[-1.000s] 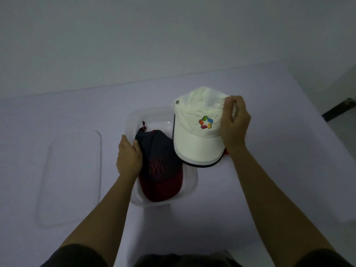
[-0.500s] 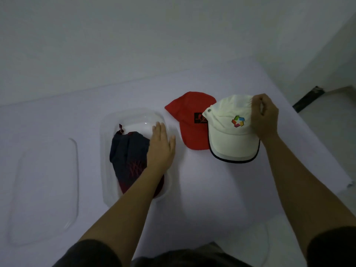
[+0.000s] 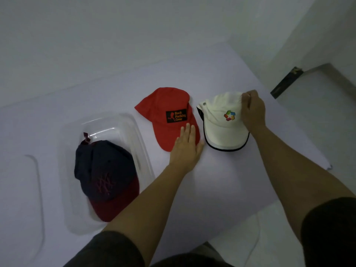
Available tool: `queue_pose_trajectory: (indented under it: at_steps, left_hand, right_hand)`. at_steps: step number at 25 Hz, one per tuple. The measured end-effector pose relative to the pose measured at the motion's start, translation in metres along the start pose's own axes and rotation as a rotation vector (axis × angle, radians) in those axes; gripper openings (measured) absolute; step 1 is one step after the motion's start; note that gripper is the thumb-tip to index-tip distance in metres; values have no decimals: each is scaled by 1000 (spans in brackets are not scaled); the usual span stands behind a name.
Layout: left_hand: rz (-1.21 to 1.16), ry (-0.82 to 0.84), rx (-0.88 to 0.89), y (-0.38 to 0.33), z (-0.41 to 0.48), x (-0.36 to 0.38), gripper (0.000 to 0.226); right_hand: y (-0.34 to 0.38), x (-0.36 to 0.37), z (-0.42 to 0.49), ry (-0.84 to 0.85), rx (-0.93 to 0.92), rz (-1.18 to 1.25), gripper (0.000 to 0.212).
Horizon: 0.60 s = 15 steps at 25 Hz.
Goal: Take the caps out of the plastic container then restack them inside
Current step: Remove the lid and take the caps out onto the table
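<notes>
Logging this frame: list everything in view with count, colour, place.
plastic container: 1, clear, table, left of centre
navy cap: 1, navy with dark red brim, inside the plastic container
red cap: 1, red, table, right of plastic container
white cap: 1, white, table, right of red cap
lid: 1, clear, table, far left
table: 1, pale, under everything
left hand: 1, flat on red cap's brim
right hand: 1, grips white cap's crown

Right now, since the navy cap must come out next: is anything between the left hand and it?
Nothing visible blocks it. The left hand lies flat on the red cap; the navy cap sits uncovered in the open clear container, whose right wall alone lies between.
</notes>
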<state>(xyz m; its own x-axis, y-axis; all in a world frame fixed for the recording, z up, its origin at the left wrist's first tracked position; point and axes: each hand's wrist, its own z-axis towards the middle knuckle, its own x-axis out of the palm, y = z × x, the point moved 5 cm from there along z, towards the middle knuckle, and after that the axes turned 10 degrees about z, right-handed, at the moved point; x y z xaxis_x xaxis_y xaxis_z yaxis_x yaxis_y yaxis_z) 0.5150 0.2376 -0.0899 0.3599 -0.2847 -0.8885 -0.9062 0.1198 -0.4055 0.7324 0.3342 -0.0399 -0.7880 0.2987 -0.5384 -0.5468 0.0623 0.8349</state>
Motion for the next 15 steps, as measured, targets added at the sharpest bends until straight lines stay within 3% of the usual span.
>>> queue_pose_trajectory:
  at_steps: [8, 12, 15]
  left_hand:
    - [301, 94, -23, 11, 18, 34, 61]
    - [295, 105, -15, 10, 21, 35, 61]
    - [227, 117, 0, 8, 21, 25, 62]
  right_hand:
    - [-56, 33, -33, 219, 218, -235, 116]
    - [-59, 52, -35, 232, 100, -111, 119]
    - [-48, 61, -23, 269, 156, -194, 112]
